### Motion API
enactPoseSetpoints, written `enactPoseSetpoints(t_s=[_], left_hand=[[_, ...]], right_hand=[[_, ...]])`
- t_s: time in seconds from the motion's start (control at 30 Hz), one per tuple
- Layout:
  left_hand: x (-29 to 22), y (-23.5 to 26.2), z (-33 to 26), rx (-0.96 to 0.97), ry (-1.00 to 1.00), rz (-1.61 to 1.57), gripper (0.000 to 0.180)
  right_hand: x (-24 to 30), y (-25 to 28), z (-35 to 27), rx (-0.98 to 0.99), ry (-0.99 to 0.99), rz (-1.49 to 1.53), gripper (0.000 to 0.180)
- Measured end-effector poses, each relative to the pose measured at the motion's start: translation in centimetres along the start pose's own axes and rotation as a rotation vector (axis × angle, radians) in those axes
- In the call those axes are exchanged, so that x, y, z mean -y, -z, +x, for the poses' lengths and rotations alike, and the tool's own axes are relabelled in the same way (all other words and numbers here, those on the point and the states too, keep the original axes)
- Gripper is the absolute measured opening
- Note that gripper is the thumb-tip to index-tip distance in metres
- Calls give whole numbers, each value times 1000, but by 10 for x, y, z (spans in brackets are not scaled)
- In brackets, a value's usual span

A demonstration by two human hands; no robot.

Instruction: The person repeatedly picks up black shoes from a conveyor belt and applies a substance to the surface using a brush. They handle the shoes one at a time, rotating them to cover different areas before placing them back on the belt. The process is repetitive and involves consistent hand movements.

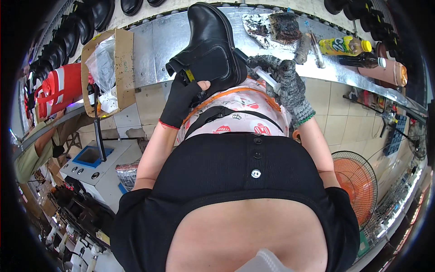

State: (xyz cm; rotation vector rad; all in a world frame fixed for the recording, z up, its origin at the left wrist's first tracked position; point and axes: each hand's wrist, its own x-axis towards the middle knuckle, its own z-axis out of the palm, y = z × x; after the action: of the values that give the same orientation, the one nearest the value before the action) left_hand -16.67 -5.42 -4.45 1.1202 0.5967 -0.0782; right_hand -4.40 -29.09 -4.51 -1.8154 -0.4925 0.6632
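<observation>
A black leather ankle boot [209, 43] leans over the near edge of the metal bench, toe pointing away and shaft opening toward me. It has a stretch side panel and a yellow tab [189, 75] at the opening. My left hand [183, 100], in a black glove with a bare thumb tip, is closed on the boot's shaft. My right hand [290, 86], in a grey knitted glove, is closed around a clear plastic syringe [268, 80] beside the boot's sole edge. A dark stick-like tool [241, 55] juts from the same glove toward the boot; its far end is hard to make out.
Behind my right hand lie a stained board with a dark crusted block [285, 28], a yellow-labelled bottle [342, 46] and a dark bottle [362, 60]. An open cardboard box [125, 68] stands left. Shoes line a far rack; an orange fan [355, 186] sits right.
</observation>
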Motion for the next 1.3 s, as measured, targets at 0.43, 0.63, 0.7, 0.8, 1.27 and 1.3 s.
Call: enactPoseSetpoints(t_s=[0.43,0.63,0.7,0.8,1.27,1.3], left_hand=[[-12,-34,0,-54,78,-212,50],[-19,-35,9,-16,130,-348,42],[-24,-37,9,-7,126,-363,40],[-29,-37,10,36,126,-401,39],[-61,-33,10,121,93,-839,49],[-62,-28,14,147,100,-864,50]], right_hand=[[39,30,-40,48,-28,-78,34],[52,30,-57,-34,55,-50,33],[52,31,-58,-27,115,-60,31],[59,29,-62,-32,99,-86,29],[11,-2,-58,-164,105,437,51],[13,-4,-52,-184,111,758,59]])
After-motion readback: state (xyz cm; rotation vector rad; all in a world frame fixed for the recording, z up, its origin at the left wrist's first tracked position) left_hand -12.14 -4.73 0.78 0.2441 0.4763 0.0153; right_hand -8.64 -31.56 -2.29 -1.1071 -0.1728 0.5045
